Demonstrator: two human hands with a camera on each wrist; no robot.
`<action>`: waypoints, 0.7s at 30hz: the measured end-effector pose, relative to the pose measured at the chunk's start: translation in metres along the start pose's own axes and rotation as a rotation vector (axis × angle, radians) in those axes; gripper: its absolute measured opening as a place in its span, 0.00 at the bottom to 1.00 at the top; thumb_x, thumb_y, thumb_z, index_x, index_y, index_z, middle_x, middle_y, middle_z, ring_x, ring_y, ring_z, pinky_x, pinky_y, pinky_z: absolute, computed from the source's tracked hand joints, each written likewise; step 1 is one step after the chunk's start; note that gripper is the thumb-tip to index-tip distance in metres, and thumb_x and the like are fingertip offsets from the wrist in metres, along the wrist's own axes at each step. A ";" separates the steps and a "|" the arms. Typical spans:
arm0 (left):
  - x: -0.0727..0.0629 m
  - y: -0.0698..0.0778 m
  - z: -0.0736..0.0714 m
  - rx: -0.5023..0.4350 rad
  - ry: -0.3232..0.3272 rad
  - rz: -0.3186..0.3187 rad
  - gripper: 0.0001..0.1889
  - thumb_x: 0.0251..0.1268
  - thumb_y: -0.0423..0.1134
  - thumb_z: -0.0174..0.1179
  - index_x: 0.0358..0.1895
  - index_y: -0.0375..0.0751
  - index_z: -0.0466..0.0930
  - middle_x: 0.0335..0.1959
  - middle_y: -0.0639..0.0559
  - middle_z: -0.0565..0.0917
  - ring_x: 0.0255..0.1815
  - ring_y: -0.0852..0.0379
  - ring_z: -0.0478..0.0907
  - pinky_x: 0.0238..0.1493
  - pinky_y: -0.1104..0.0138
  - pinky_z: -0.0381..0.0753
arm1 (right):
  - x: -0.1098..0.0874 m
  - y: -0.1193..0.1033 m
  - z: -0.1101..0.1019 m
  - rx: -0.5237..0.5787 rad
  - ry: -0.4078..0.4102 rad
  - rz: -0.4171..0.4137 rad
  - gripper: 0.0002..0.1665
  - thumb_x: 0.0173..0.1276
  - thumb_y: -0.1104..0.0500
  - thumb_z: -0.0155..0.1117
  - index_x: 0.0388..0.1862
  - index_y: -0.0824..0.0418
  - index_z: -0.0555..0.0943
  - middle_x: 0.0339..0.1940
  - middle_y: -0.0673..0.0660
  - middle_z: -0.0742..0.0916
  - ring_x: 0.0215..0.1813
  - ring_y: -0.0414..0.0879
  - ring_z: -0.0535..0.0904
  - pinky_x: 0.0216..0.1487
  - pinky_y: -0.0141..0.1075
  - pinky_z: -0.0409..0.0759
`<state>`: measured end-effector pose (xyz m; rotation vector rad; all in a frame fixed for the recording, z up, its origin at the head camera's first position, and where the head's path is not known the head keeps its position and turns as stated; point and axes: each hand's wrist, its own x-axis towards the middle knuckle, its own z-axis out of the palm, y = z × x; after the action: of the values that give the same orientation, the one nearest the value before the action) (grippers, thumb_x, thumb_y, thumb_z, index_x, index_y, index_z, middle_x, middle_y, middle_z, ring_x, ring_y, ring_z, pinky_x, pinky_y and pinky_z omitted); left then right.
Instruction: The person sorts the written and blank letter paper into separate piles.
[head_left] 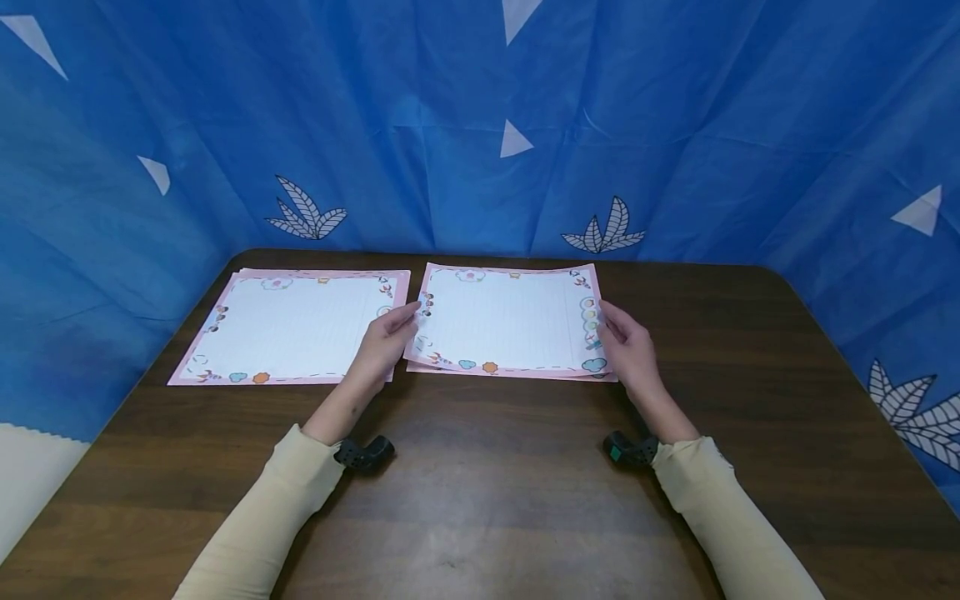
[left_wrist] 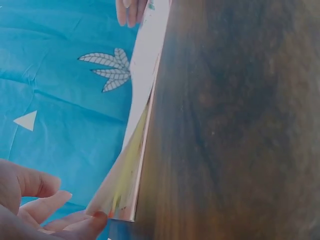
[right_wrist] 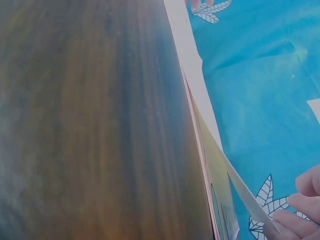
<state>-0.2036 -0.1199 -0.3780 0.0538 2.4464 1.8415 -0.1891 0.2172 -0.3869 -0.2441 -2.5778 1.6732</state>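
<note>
Top sheet [head_left: 502, 321] over lower sheet [head_left: 417, 367]; left hand [head_left: 382, 346] partly hiding stack [head_left: 296, 329]; curtain [head_left: 465, 83] behind.

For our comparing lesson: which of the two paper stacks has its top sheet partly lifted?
The right-hand stack: the left hand and right hand hold its top sheet by opposite edges, ends raised. The left-hand stack lies flat, gripped by neither hand.

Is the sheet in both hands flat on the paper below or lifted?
The sheet is partly lifted: wrist views show gaps above the paper below.
</note>
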 end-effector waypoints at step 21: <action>0.003 -0.011 -0.003 -0.178 0.051 -0.104 0.25 0.64 0.26 0.54 0.66 0.36 0.66 0.63 0.41 0.70 0.60 0.49 0.70 0.55 0.63 0.71 | 0.001 0.005 0.002 0.207 0.083 0.154 0.28 0.70 0.62 0.56 0.69 0.57 0.67 0.63 0.59 0.73 0.56 0.52 0.72 0.51 0.34 0.75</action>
<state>-0.2070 -0.1257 -0.3875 -0.1301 2.2576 2.0284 -0.1899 0.2172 -0.3920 -0.4997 -2.3583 1.9191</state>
